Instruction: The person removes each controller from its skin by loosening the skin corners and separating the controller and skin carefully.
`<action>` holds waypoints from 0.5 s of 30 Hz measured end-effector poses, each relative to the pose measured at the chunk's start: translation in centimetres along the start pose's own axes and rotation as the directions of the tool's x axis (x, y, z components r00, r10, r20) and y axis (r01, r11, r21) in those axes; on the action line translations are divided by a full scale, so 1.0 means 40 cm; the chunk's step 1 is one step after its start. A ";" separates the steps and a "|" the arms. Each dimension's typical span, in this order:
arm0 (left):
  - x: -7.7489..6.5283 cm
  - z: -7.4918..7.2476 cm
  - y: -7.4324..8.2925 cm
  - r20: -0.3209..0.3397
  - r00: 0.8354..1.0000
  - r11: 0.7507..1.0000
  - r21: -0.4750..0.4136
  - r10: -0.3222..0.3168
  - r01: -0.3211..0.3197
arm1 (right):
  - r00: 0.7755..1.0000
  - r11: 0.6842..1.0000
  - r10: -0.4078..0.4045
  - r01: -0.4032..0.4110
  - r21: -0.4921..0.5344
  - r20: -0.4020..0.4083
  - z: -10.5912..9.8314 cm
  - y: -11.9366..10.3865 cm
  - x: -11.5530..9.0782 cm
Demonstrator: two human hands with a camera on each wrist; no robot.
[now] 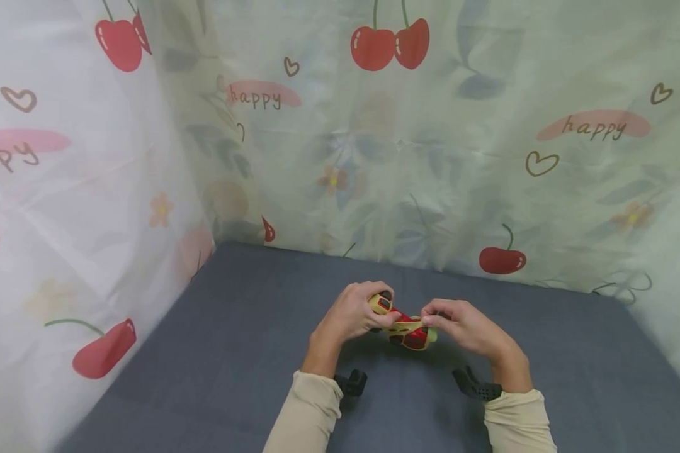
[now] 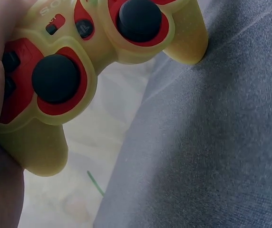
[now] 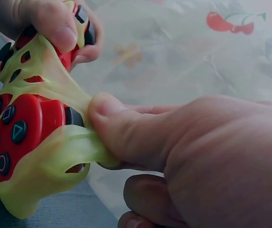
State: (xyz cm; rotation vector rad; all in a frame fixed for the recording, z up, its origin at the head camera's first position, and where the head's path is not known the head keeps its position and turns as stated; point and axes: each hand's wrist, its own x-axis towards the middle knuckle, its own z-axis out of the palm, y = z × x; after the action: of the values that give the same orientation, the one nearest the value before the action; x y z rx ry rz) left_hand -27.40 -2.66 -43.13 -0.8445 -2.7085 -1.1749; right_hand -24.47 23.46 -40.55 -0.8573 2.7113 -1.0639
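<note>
A red game controller [image 3: 29,111] with black sticks and buttons wears a pale yellow-green silicone sleeve [image 3: 55,183]. My left hand [image 1: 351,313] grips one end of the controller, its thumb across the top edge in the right wrist view. With thumb and forefinger my right hand [image 3: 174,137] pinches the sleeve's edge near the shoulder buttons and stretches it away from the red shell. Both thumbsticks [image 2: 55,78] poke through the sleeve in the left wrist view. The controller is held tilted above the dark grey cloth.
A dark grey cloth surface [image 1: 215,377] lies below the hands. White sheets [image 1: 328,138] printed with cherries, hearts and words rise at the back and sides. A black wrist mount [image 1: 351,382] sits on the left wrist, another mount [image 1: 477,385] on the right.
</note>
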 end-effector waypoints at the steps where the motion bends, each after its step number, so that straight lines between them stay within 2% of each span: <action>1: 0.000 0.000 -0.002 -0.001 1.000 1.000 -0.003 -0.001 0.001 | 1.000 1.000 0.006 -0.006 0.006 0.002 0.000 0.003 0.000; 10: -0.004 0.003 -0.021 -0.010 0.998 0.993 -0.108 -0.058 0.056 | 0.996 0.995 0.085 -0.087 0.051 0.035 0.004 0.034 -0.003; 15: -0.006 0.005 -0.024 -0.003 0.993 0.979 -0.171 -0.114 0.112 | 0.995 0.993 0.091 -0.093 0.079 0.032 0.008 0.047 -0.005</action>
State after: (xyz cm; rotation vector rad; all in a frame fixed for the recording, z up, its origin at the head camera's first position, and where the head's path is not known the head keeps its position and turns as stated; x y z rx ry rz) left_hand -27.68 -3.15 -43.98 -0.7054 -2.7071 -1.4474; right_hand -25.09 24.49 -42.03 -0.7219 2.6367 -1.1246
